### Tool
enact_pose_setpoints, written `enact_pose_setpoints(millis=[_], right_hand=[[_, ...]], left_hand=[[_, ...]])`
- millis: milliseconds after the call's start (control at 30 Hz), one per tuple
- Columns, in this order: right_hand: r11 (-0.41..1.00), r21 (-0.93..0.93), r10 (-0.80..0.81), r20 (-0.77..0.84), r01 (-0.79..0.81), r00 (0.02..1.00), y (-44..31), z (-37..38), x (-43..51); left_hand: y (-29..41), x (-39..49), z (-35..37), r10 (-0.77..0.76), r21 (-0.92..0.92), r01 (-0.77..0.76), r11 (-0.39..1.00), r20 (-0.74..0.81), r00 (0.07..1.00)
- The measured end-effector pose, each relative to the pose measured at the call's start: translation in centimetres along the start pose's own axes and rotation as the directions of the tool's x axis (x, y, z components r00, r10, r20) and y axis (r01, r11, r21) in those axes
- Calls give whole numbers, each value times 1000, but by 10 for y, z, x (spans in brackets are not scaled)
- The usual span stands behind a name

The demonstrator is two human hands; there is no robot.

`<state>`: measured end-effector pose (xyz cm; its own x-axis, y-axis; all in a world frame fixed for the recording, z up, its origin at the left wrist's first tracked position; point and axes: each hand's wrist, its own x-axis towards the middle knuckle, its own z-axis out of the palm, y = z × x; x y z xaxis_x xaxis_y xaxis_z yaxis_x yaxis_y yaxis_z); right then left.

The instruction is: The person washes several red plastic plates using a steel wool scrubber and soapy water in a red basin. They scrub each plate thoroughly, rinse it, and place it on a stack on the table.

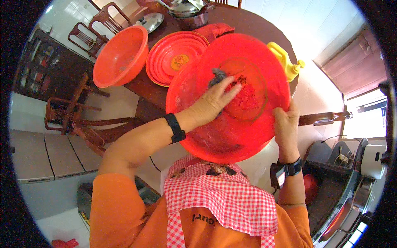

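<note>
A large red plastic basin (260,59) is tilted in front of my body, its inside turned towards me. My right hand (286,119) grips its rim on the right, thumb over the edge. Inside it, my left hand (214,99) presses a dark grey cloth (218,75) against the wall near the base. The cloth shows beyond the fingers and is mostly hidden under the palm. A printed pattern marks the basin's round bottom.
On the dark wooden table (257,23) are an orange-red basin (119,59), stacked red trays (161,62), a red cloth (214,30), a metal lid (152,22), a lidded pot (192,20) and a yellow plastic bottle (283,60). Wooden chairs (107,20) stand at the left.
</note>
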<state>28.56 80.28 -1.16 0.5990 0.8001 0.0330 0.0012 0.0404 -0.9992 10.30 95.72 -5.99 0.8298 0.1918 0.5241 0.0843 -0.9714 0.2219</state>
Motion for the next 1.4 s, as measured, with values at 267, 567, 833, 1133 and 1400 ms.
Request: enact_pose_setpoints(millis=[267, 567, 833, 1133, 1400], right_hand=[[984, 141, -93, -141, 113, 986, 1, -24, -11], [990, 83, -106, -126, 117, 986, 10, -24, -14], [990, -40, -134, 31, 135, 990, 4, -7, -10], [979, -56, -170, 315, 197, 934, -10, 14, 18], [944, -199, -174, 380, 264, 909, 4, 27, 18]], left_hand=[[-12, -63, 5, -587, 165, 577, 800, 417, 694], [-23, -68, 33, -478, 192, 471, 861, 622, 620], [1, -20, -38, -460, -109, 534, 838, 385, 800], [79, 81, -79, -18, -65, 7, 998, -173, 985], [40, 108, -71, 262, 476, -331, 815, 206, 943]])
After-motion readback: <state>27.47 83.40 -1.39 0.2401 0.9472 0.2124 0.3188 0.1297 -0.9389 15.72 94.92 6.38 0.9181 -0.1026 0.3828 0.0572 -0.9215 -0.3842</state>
